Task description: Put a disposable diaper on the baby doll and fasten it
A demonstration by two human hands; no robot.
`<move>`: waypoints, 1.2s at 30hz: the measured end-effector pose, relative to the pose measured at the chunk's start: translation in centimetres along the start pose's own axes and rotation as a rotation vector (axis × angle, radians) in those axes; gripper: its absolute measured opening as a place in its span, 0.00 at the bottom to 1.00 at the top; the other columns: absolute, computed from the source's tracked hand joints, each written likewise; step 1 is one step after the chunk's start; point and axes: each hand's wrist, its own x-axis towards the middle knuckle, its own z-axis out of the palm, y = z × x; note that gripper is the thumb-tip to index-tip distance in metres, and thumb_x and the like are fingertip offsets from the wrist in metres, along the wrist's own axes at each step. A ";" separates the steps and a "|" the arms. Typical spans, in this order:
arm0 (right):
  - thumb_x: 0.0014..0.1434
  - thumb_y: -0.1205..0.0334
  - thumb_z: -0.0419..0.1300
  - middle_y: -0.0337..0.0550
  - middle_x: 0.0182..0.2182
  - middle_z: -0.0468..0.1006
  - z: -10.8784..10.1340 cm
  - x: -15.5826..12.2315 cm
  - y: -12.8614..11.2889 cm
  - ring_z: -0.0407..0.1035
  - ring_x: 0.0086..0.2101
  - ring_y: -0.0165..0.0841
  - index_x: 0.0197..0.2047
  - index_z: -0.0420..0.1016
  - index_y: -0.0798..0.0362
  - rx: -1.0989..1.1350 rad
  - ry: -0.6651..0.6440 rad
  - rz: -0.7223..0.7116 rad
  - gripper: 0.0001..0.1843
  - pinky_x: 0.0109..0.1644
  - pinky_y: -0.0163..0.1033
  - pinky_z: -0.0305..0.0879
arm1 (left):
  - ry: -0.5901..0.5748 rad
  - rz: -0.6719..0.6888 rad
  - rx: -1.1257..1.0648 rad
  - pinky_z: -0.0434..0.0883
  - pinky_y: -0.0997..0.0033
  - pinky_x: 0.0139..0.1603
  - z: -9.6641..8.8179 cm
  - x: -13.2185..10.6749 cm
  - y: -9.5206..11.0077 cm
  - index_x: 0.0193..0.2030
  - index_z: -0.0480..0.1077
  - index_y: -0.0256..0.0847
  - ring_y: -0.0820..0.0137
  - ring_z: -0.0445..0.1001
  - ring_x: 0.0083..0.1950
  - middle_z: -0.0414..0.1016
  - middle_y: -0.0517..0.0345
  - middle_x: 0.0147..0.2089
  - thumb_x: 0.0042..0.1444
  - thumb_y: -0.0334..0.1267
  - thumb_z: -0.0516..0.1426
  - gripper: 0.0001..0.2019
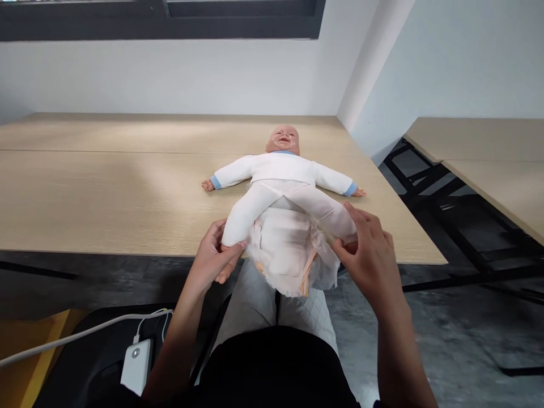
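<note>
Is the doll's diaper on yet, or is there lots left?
Not yet. Done: the doll lies on its back on the table, the diaper spread open under it. In hand: the left hand and right hand each grip a leg. Left: the diaper is not yet folded up or fastened.

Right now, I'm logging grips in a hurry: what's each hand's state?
Left hand: closed, pinching the foot end of the doll's left-side leg.
Right hand: closed, gripping the foot end of the right-side leg.
</note>
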 end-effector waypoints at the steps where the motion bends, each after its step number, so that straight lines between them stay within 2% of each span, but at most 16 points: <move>1: 0.64 0.65 0.56 0.55 0.60 0.71 0.0 0.0 0.3 0.73 0.53 0.48 0.72 0.58 0.48 -0.028 -0.020 -0.049 0.33 0.53 0.57 0.73 | 0.017 0.016 0.030 0.71 0.66 0.57 -0.3 0.2 -0.1 0.56 0.66 0.39 0.64 0.75 0.54 0.76 0.52 0.53 0.46 0.45 0.69 0.32; 4: 0.67 0.67 0.55 0.55 0.61 0.71 0.4 -0.4 0.8 0.74 0.53 0.48 0.70 0.61 0.48 -0.086 -0.073 -0.167 0.29 0.51 0.54 0.74 | 0.028 0.048 0.120 0.72 0.66 0.53 -0.8 0.4 -0.4 0.56 0.67 0.39 0.65 0.75 0.50 0.76 0.53 0.51 0.46 0.47 0.69 0.32; 6: 0.68 0.67 0.55 0.56 0.62 0.70 0.8 -1.0 0.9 0.74 0.52 0.47 0.68 0.65 0.48 -0.116 -0.049 -0.202 0.26 0.50 0.53 0.74 | 0.002 0.059 0.149 0.72 0.66 0.52 -0.9 0.3 -0.7 0.57 0.66 0.40 0.65 0.75 0.50 0.76 0.52 0.52 0.48 0.47 0.68 0.31; 9: 0.69 0.68 0.56 0.55 0.66 0.67 1.2 -2.1 0.5 0.69 0.59 0.49 0.68 0.66 0.48 -0.147 0.006 -0.257 0.25 0.59 0.56 0.71 | -0.051 0.080 0.188 0.72 0.66 0.53 -0.5 -0.2 -1.0 0.58 0.65 0.40 0.65 0.75 0.52 0.75 0.52 0.53 0.52 0.47 0.67 0.29; 12: 0.69 0.73 0.54 0.51 0.69 0.63 1.1 -3.3 -0.4 0.57 0.69 0.47 0.70 0.63 0.48 -0.162 -0.057 -0.369 0.29 0.73 0.63 0.53 | -0.053 0.107 0.250 0.72 0.65 0.55 0.2 -0.6 -1.1 0.59 0.64 0.40 0.64 0.75 0.54 0.74 0.50 0.56 0.54 0.45 0.65 0.28; 15: 0.66 0.76 0.52 0.47 0.73 0.58 1.5 -4.4 -2.0 0.48 0.73 0.46 0.72 0.61 0.46 -0.156 -0.137 -0.457 0.35 0.77 0.68 0.33 | -0.029 0.128 0.289 0.72 0.63 0.56 0.8 -1.0 -1.1 0.61 0.63 0.40 0.64 0.75 0.54 0.74 0.48 0.57 0.54 0.45 0.65 0.29; 17: 0.65 0.76 0.53 0.46 0.73 0.58 2.3 -5.1 -3.2 0.47 0.74 0.46 0.73 0.61 0.46 -0.111 -0.141 -0.500 0.35 0.77 0.68 0.25 | -0.036 0.138 0.278 0.73 0.64 0.54 1.1 -1.1 -1.1 0.63 0.62 0.40 0.63 0.75 0.54 0.74 0.48 0.57 0.55 0.45 0.64 0.31; 19: 0.65 0.75 0.53 0.47 0.70 0.64 3.3 -5.4 -4.2 0.54 0.71 0.43 0.69 0.66 0.49 -0.046 -0.098 -0.546 0.31 0.77 0.65 0.22 | -0.051 0.144 0.262 0.74 0.64 0.52 1.2 -1.2 -1.0 0.64 0.60 0.40 0.63 0.75 0.54 0.74 0.47 0.58 0.55 0.45 0.64 0.32; 21: 0.66 0.76 0.52 0.46 0.63 0.74 4.1 -5.2 -4.8 0.65 0.65 0.40 0.61 0.73 0.54 0.039 -0.024 -0.598 0.23 0.79 0.61 0.23 | -0.071 0.149 0.259 0.74 0.65 0.52 1.2 -1.1 -1.0 0.65 0.60 0.40 0.62 0.75 0.55 0.74 0.46 0.58 0.55 0.45 0.64 0.33; 23: 0.67 0.77 0.52 0.43 0.55 0.80 4.3 -4.6 -5.0 0.72 0.59 0.36 0.52 0.76 0.55 0.131 0.039 -0.646 0.16 0.81 0.56 0.30 | -0.087 0.144 0.252 0.74 0.65 0.54 1.0 -1.0 -1.0 0.66 0.59 0.40 0.63 0.75 0.56 0.74 0.46 0.58 0.56 0.45 0.64 0.33; 26: 0.69 0.75 0.54 0.42 0.51 0.82 3.7 -3.7 -4.8 0.74 0.58 0.34 0.45 0.77 0.55 0.218 0.062 -0.740 0.11 0.80 0.54 0.44 | -0.089 0.144 0.225 0.72 0.63 0.60 0.7 -0.7 -1.4 0.68 0.57 0.41 0.63 0.74 0.59 0.73 0.46 0.61 0.58 0.47 0.63 0.34; 30: 0.69 0.74 0.54 0.43 0.49 0.82 2.8 -3.8 -4.4 0.74 0.58 0.37 0.41 0.76 0.56 0.268 0.058 -0.916 0.11 0.74 0.53 0.60 | -0.088 0.192 0.249 0.68 0.58 0.67 0.4 -0.5 -2.1 0.74 0.52 0.43 0.62 0.71 0.65 0.68 0.44 0.66 0.63 0.48 0.60 0.36; 33: 0.68 0.74 0.55 0.42 0.49 0.82 2.8 -4.7 -3.9 0.74 0.58 0.40 0.41 0.77 0.56 0.303 0.031 -0.969 0.10 0.70 0.51 0.68 | -0.052 0.374 0.454 0.63 0.52 0.72 0.2 -0.9 -1.8 0.76 0.52 0.49 0.56 0.60 0.74 0.56 0.44 0.74 0.66 0.44 0.58 0.34; 35: 0.67 0.73 0.57 0.41 0.50 0.82 2.9 -5.3 -3.6 0.72 0.60 0.41 0.42 0.78 0.55 0.309 0.013 -0.977 0.08 0.69 0.52 0.70 | -0.068 0.585 0.713 0.54 0.44 0.76 0.3 -1.6 -0.9 0.72 0.60 0.56 0.51 0.46 0.80 0.46 0.50 0.79 0.67 0.36 0.58 0.29; 36: 0.66 0.73 0.59 0.41 0.51 0.82 2.9 -5.4 -3.4 0.71 0.61 0.42 0.44 0.78 0.55 0.306 0.011 -0.980 0.08 0.68 0.52 0.70 | -0.125 0.686 0.844 0.49 0.40 0.77 0.4 -2.0 -0.3 0.70 0.63 0.58 0.50 0.41 0.81 0.45 0.54 0.80 0.66 0.32 0.57 0.27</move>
